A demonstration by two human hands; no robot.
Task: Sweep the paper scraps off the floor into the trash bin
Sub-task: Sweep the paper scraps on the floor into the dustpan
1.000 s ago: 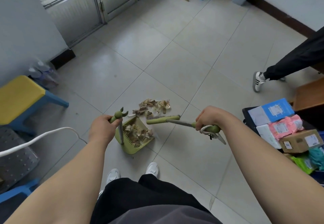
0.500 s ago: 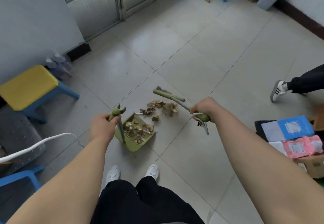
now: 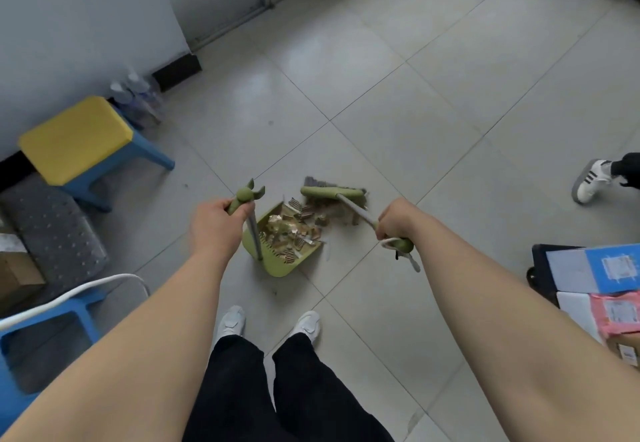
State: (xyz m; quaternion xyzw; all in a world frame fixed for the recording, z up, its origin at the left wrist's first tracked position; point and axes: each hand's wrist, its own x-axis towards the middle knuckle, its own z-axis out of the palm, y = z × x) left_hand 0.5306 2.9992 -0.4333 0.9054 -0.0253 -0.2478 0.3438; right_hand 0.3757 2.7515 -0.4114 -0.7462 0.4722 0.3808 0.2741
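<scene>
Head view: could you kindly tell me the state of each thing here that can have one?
Dustpan, resting on the floor, part filled with scraps.
Paper scraps, mostly in the dustpan, some on the tile at its mouth.
Broom, head down on the floor just beyond the scraps.
Left hand, grips the dustpan by its handle.
Right hand, grips the broom by its handle.

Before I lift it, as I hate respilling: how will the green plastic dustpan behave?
The green plastic dustpan probably lifts lightly: thin plastic, paper load. Tilted forward, its open lip may spill the heaped brown paper scraps. Held high by the left hand, it might swing.
</scene>
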